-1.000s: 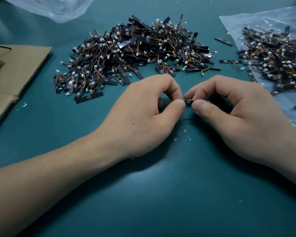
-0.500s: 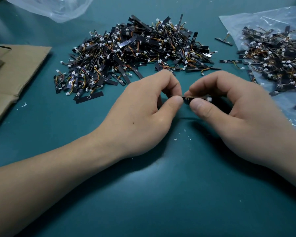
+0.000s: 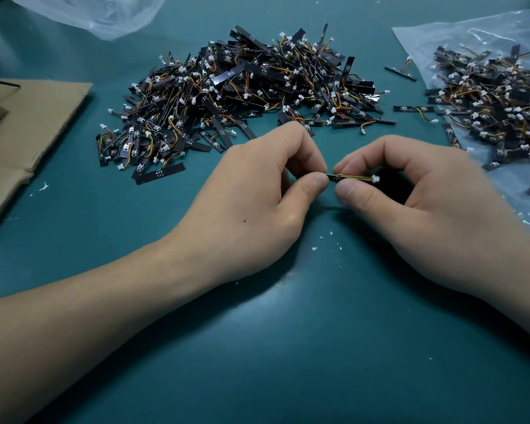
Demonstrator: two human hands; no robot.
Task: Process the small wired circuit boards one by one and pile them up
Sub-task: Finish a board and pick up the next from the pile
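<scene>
Both hands meet at the middle of the green mat over one small black circuit board (image 3: pixel 333 178) with yellow and orange wires and a white plug at its right end. My left hand (image 3: pixel 257 203) pinches the board's left end between thumb and forefinger. My right hand (image 3: pixel 410 206) pinches the board just right of that, with the wire and plug lying inside its curled fingers. A large pile of the same wired boards (image 3: pixel 242 93) lies behind the hands. A second pile (image 3: pixel 496 99) sits on a clear plastic bag at the right.
Flattened cardboard (image 3: pixel 28 123) lies at the left edge. Another clear plastic bag (image 3: pixel 104 13) is at the top left. A few loose boards (image 3: pixel 413 110) lie between the two piles. White crumbs (image 3: pixel 322 243) dot the mat near my wrists.
The hands have drawn slightly apart, so more of the board, its wires and the white plug now show between my fingers. The piles have not moved.
</scene>
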